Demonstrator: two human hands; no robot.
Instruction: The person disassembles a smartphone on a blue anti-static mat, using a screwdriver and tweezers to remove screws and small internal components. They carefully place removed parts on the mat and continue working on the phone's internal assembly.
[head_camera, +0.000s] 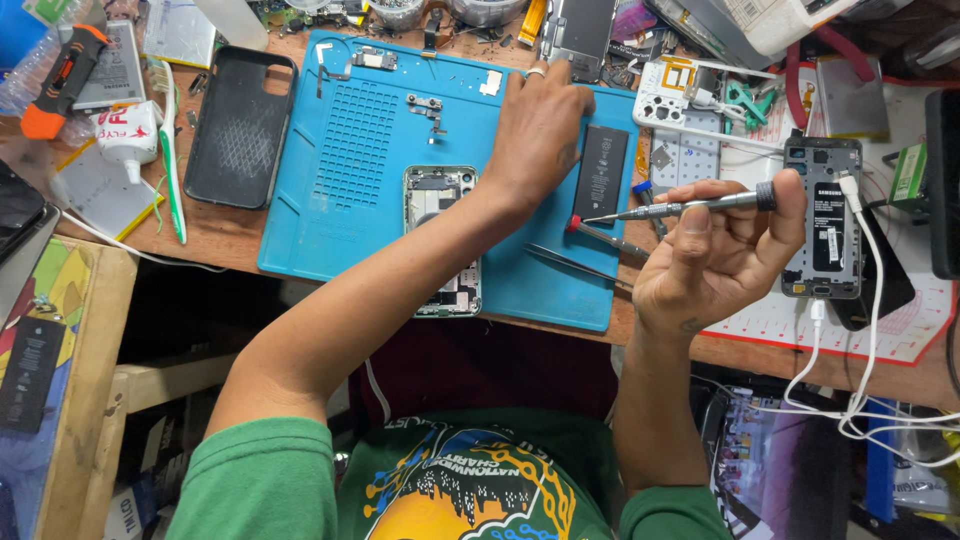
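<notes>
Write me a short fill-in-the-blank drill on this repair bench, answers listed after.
1. The right hand holds a slim grey ____.
2. The opened phone lies on a ____ work mat.
3. The left hand reaches toward the mat's far edge, beside a black ____.
4. A black phone case lies to the ____ of the mat.

Missing words: screwdriver; blue; battery; left

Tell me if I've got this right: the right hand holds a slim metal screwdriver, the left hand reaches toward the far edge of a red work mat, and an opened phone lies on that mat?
Not quite. The head view shows the work mat is blue, not red. The rest stands: the right hand holds the slim metal screwdriver, the left hand reaches toward the mat's far edge, and the opened phone lies on it.
</notes>
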